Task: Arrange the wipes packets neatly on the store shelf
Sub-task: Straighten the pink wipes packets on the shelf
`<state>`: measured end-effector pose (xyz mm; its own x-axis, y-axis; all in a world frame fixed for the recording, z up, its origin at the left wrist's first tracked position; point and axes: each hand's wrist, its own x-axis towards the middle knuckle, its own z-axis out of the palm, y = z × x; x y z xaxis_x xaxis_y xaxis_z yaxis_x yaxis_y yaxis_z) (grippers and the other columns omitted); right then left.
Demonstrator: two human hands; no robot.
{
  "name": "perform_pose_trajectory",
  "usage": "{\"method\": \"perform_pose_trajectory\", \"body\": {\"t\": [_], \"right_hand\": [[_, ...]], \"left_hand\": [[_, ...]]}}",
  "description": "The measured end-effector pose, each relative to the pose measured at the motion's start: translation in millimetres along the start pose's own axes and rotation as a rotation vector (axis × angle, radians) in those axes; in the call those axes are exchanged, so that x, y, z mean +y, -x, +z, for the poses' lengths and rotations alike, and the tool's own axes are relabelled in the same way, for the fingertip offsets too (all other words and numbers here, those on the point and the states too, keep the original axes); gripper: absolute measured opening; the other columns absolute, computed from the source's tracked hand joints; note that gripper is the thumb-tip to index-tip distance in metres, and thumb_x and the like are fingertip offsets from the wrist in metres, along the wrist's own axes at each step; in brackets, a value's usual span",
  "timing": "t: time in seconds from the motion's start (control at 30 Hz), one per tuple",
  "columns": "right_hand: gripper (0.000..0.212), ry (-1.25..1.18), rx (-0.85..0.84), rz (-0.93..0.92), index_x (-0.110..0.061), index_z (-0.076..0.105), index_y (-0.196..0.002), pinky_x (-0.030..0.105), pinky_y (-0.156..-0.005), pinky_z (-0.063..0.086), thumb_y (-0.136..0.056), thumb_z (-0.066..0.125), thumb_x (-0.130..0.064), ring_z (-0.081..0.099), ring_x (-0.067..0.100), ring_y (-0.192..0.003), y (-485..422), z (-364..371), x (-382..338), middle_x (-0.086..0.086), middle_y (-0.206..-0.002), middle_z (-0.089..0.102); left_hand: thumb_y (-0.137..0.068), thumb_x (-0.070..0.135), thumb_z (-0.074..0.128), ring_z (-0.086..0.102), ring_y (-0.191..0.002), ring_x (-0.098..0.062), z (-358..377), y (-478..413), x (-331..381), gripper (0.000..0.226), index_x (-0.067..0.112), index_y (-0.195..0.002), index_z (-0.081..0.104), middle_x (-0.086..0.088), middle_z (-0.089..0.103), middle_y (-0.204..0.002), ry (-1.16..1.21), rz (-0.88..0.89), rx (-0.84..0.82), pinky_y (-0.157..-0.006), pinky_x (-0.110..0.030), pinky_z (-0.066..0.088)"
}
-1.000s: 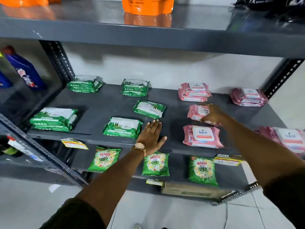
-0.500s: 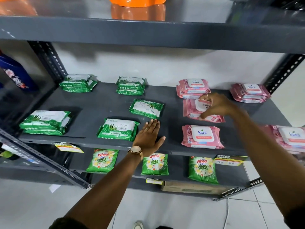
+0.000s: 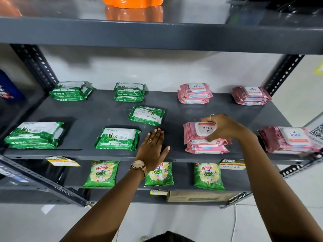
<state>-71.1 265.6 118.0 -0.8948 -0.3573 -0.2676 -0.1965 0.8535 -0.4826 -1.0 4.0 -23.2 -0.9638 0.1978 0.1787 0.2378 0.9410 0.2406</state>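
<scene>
On the grey middle shelf, green wipes packets lie on the left and pink ones on the right. My right hand grips a pink packet that sits on top of another pink packet at the front. My left hand rests flat and open on the shelf near its front edge, beside a green packet. A single green packet lies tilted in the middle. Green stacks sit at the back left, back centre and front left. Pink stacks sit at the back and far right.
The shelf above hangs low over the packets, with an orange container on it. Green detergent pouches stand on the lower shelf. Price tags hang from the front edge. A blue bottle stands at far left.
My right hand has brought the pink packet from the middle of the shelf forward and onto the front pink packet. My left hand has stayed flat on the shelf.
</scene>
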Motion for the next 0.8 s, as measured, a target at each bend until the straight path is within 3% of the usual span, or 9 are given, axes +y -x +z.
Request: {"method": "perform_pose_trajectory", "body": {"t": [0.13, 0.2, 0.33, 0.4, 0.43, 0.5, 0.53, 0.63, 0.8], "right_hand": [[0.059, 0.048, 0.116, 0.112, -0.013, 0.063, -0.102, 0.033, -0.074, 0.055, -0.053, 0.088, -0.035, 0.064, 0.018, -0.084, 4, 0, -9, 0.005, -0.105, 0.069], [0.064, 0.133, 0.217, 0.235, -0.009, 0.060, -0.090, 0.038, -0.075, 0.054, -0.050, 0.086, -0.052, 0.065, 0.027, -0.085, 9, 2, -18, 0.008, -0.093, 0.067], [0.071, 0.293, 0.364, 0.365, -0.007, 0.055, -0.090, 0.037, -0.073, 0.048, -0.062, 0.067, -0.070, 0.063, 0.038, -0.097, 17, 5, -29, 0.016, -0.100, 0.065], [0.060, 0.242, 0.394, 0.309, -0.006, 0.057, -0.109, 0.042, -0.082, 0.048, -0.079, 0.061, -0.057, 0.059, 0.040, -0.109, 20, 2, -25, 0.019, -0.117, 0.062], [0.051, 0.223, 0.360, 0.221, -0.010, 0.051, -0.126, 0.047, -0.093, 0.045, -0.086, 0.062, -0.039, 0.052, 0.039, -0.120, 22, -1, -23, 0.017, -0.130, 0.056], [0.071, 0.304, 0.192, -0.015, -0.028, 0.035, -0.143, 0.057, -0.114, 0.017, -0.082, 0.060, 0.000, 0.026, 0.033, -0.142, 21, -6, -18, 0.008, -0.152, 0.035], [0.083, 0.373, 0.112, -0.104, -0.035, 0.034, -0.143, 0.059, -0.115, -0.001, -0.077, 0.057, 0.010, 0.008, 0.031, -0.147, 19, -5, -17, 0.003, -0.157, 0.024], [0.087, 0.465, -0.024, -0.214, -0.045, 0.044, -0.135, 0.055, -0.107, -0.025, -0.074, 0.051, 0.016, -0.029, 0.030, -0.141, 10, 3, -15, -0.004, -0.161, -0.005], [0.086, 0.436, -0.058, -0.242, -0.043, 0.045, -0.133, 0.045, -0.111, -0.020, -0.073, 0.050, 0.018, -0.033, 0.028, -0.139, 3, 4, -5, -0.004, -0.160, -0.012]], "left_hand": [[-0.098, 0.048, 0.027, 0.011, -0.149, -0.023, -2, 2, 0, 0.067, 0.006, -0.149, 0.018, -0.012, 0.019, -0.159, -0.024, 0.012, 0.007, -0.124, -0.039, 0.007], [-0.098, 0.048, 0.027, 0.011, -0.149, -0.023, -3, 2, 1, 0.067, 0.006, -0.150, 0.017, -0.012, 0.019, -0.160, -0.034, 0.014, 0.003, -0.124, -0.039, 0.007], [-0.098, 0.050, 0.023, 0.005, -0.150, -0.021, -2, 0, 1, 0.068, 0.008, -0.150, 0.012, -0.010, 0.013, -0.161, -0.048, -0.001, -0.021, -0.123, -0.036, -0.001], [-0.098, 0.050, 0.022, 0.003, -0.150, -0.020, -1, -1, 1, 0.068, 0.008, -0.151, 0.010, -0.009, 0.012, -0.162, -0.052, -0.004, -0.026, -0.122, -0.034, -0.004], [-0.098, 0.050, 0.021, 0.002, -0.150, -0.020, -1, -1, 2, 0.068, 0.008, -0.151, 0.010, -0.009, 0.012, -0.162, -0.055, -0.004, -0.027, -0.121, -0.034, -0.005], [-0.098, 0.050, 0.021, 0.003, -0.150, -0.020, -1, -1, 2, 0.068, 0.008, -0.151, 0.010, -0.009, 0.012, -0.162, -0.059, -0.004, -0.022, -0.121, -0.034, -0.005], [-0.098, 0.051, 0.021, 0.004, -0.150, -0.021, -2, -1, 2, 0.068, 0.008, -0.151, 0.010, -0.009, 0.013, -0.161, -0.059, -0.003, -0.017, -0.121, -0.034, -0.004], [-0.098, 0.050, 0.024, 0.007, -0.150, -0.021, -3, 1, 2, 0.068, 0.008, -0.150, 0.014, -0.010, 0.016, -0.161, -0.054, 0.009, 0.012, -0.122, -0.034, -0.002], [-0.098, 0.050, 0.027, 0.008, -0.150, -0.021, -3, 2, 2, 0.067, 0.008, -0.150, 0.017, -0.009, 0.018, -0.160, -0.041, 0.009, 0.022, -0.122, -0.035, -0.001]]}}
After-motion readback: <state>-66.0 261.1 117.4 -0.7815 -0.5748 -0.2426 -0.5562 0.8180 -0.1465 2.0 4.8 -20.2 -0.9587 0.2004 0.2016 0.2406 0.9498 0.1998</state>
